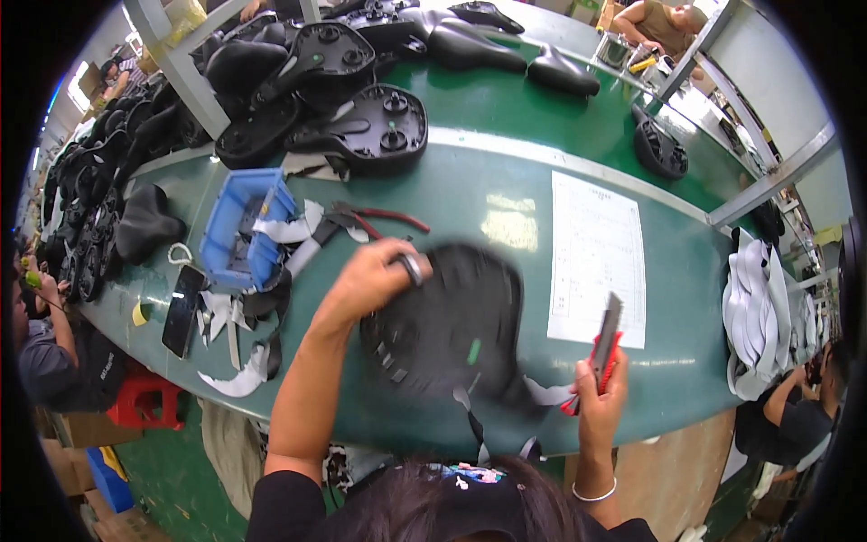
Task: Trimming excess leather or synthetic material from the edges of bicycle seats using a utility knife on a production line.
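Note:
My left hand [375, 280] grips the far left edge of a black bicycle saddle [447, 316]. The saddle is smeared by motion, with its underside up and a small green mark on it. A dark band shows at the fingers of this hand. My right hand [601, 388] is closed round a red utility knife [603, 357], blade out and pointing away from me. Beside that hand, a pale strip of trim [546, 393] runs from the saddle's near edge toward the knife. Another dark and pale strip [471, 420] dangles from the near edge.
A blue bin [214, 239] with offcuts, red-handled pliers [361, 217], a phone [182, 310] and scraps [244, 379] lie left. A printed sheet [596, 262] lies right. Saddles [379, 131] pile up beyond; pale covers [751, 307] hang at right. Other people sit around.

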The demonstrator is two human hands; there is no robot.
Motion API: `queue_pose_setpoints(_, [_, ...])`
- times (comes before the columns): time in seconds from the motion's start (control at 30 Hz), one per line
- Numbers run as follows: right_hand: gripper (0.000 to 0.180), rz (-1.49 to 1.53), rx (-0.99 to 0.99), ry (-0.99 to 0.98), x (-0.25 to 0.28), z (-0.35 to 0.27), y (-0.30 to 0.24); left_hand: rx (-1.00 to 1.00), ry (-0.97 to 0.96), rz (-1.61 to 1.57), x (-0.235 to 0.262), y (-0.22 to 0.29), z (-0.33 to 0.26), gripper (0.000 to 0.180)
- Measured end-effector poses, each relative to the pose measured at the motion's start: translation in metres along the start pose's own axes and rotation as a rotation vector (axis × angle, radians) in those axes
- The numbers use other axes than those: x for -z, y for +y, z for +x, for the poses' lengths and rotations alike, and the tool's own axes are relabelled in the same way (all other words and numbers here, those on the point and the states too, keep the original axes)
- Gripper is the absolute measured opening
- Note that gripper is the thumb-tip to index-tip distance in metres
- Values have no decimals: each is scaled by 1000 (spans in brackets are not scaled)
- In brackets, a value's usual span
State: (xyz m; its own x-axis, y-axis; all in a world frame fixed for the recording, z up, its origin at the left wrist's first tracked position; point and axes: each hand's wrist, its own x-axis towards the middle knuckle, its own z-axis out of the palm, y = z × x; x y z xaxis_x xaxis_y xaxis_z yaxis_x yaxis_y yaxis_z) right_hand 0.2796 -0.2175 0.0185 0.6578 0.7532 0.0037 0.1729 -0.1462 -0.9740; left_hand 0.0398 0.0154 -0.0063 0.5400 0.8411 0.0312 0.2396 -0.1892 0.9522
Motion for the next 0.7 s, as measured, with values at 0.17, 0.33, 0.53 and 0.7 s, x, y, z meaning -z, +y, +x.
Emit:
queue_pose_setpoints(0.17, [37,79,24,71,-13,53,7,-38,365,-390,-36,11,60,20])
queue_pose_setpoints(0.33, [38,-44,84,25,-23,161,18,-519,-790,173,-72,35,31,39])
queue_pose_setpoints(0.53, [55,396,133,-113,-87,394,35,-74,-150,-83,-86,-11,58,24])
queue_pose_setpoints(0.7, [56,566,34,-107,-158,547,31,36,-73,-140,-85,-10,63,15])
